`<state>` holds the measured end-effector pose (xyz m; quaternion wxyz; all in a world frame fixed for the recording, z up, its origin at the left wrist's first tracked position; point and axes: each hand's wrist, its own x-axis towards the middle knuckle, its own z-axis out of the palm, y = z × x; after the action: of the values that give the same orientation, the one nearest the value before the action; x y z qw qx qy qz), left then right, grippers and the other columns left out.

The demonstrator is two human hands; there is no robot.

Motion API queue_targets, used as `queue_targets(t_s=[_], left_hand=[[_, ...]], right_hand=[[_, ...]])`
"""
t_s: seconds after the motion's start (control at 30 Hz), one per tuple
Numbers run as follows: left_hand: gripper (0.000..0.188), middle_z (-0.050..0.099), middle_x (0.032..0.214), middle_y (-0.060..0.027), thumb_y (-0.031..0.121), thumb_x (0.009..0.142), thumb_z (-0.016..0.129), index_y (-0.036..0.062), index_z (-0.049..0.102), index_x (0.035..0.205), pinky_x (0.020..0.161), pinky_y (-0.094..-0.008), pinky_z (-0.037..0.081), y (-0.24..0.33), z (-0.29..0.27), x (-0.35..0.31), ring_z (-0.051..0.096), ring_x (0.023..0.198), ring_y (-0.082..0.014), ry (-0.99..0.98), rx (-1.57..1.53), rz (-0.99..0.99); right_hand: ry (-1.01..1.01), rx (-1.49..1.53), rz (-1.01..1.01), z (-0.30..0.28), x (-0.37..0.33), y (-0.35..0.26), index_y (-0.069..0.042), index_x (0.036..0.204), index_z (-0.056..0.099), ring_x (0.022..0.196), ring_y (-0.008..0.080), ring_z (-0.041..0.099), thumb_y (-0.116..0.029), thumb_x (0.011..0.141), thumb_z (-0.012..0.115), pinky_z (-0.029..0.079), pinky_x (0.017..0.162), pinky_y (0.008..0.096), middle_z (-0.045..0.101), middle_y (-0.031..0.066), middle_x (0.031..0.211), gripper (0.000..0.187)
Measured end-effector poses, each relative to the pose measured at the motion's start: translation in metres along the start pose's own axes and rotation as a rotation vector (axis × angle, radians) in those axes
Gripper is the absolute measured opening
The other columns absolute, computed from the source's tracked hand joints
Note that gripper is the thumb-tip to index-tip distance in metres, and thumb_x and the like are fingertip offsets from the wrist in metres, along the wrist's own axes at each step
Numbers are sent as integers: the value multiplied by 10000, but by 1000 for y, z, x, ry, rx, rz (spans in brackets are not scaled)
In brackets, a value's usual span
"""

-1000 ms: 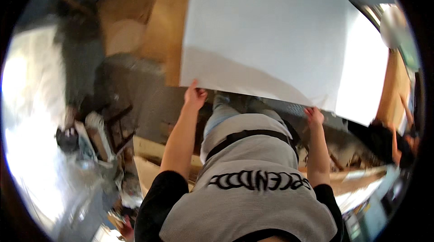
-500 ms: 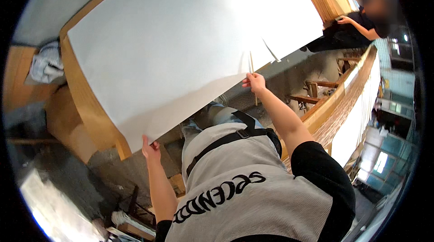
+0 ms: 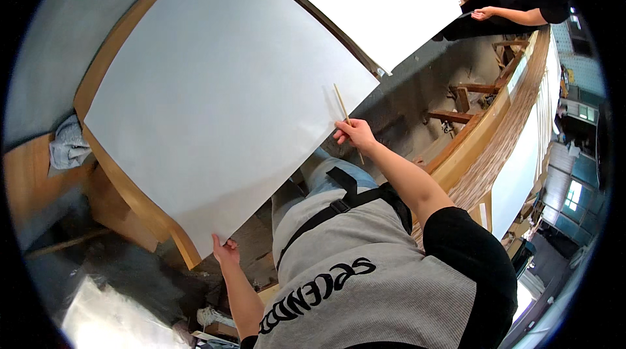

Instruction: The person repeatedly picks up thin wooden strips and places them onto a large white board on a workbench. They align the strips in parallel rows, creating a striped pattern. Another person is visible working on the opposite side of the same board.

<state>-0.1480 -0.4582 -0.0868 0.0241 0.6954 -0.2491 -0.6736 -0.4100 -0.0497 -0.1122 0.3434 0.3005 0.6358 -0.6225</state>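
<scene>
A large white sheet (image 3: 222, 88) lies in front of me over a brown, wood-coloured layer (image 3: 120, 189) that shows along its left edge. At the sheet's near left corner, my left hand (image 3: 226, 251) pinches the edge, thumb on top and fingers curled beneath. My right hand (image 3: 355, 135) is closed at the near edge farther right, holding a thin wooden stick (image 3: 339, 99) that slants up over the sheet. Whether those fingers also grip the sheet is hard to see. Beyond a dark gap lies a second, brighter white sheet (image 3: 372, 10).
A co-worker's hand (image 3: 482, 14) is at the upper right, past the second sheet. On my right runs a long stack of thin boards (image 3: 508, 127) beside a wooden frame (image 3: 456, 116). A grey cloth (image 3: 68, 144) sits at the far left.
The sheet under my hands has shifted toward me and left, and a wide dark gap now separates it from the second sheet. Both hands have come nearer my body; the stick has tilted.
</scene>
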Motion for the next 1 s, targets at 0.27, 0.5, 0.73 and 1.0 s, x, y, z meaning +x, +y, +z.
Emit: queue_targets(t_s=[0.27, 0.5, 0.73, 1.0], left_hand=[[306, 440, 541, -30, 385, 837, 493, 82, 503, 881, 392, -258, 291, 0, -18, 4, 379, 423, -142, -11, 16, 50], [303, 429, 578, -29, 398, 828, 501, 107, 508, 912, 395, -241, 271, 16, -20, -7, 329, 434, -135, 21, 14, 88], [308, 363, 520, -14, 356, 834, 473, 52, 494, 792, 357, -241, 234, 83, 10, -51, 323, 402, -125, -101, 205, 457], [459, 546, 921, -122, 412, 778, 510, 6, 530, 991, 666, -313, 449, 188, 182, -189, 529, 806, -200, -573, 354, 1440]], right_hand=[[-11, -41, -147, -6, 17, 14, 6, 723, 561, 456, 103, 518, -190, 810, 566, 419, 443, 222, 586, 63, 613, 215], [-15, 152, -121, 10, 11, 24, -59, 707, 529, 452, 71, 502, -256, 826, 544, 333, 392, 180, 580, 39, 617, 231], [1, 104, -34, 38, -1, 23, -17, 730, 585, 446, 88, 519, -398, 785, 561, 397, 400, 195, 589, 70, 589, 386], [36, 120, -483, 38, -121, -77, -45, 612, 545, 441, 105, 477, -297, 792, 555, 379, 419, 238, 513, 29, 552, 309]])
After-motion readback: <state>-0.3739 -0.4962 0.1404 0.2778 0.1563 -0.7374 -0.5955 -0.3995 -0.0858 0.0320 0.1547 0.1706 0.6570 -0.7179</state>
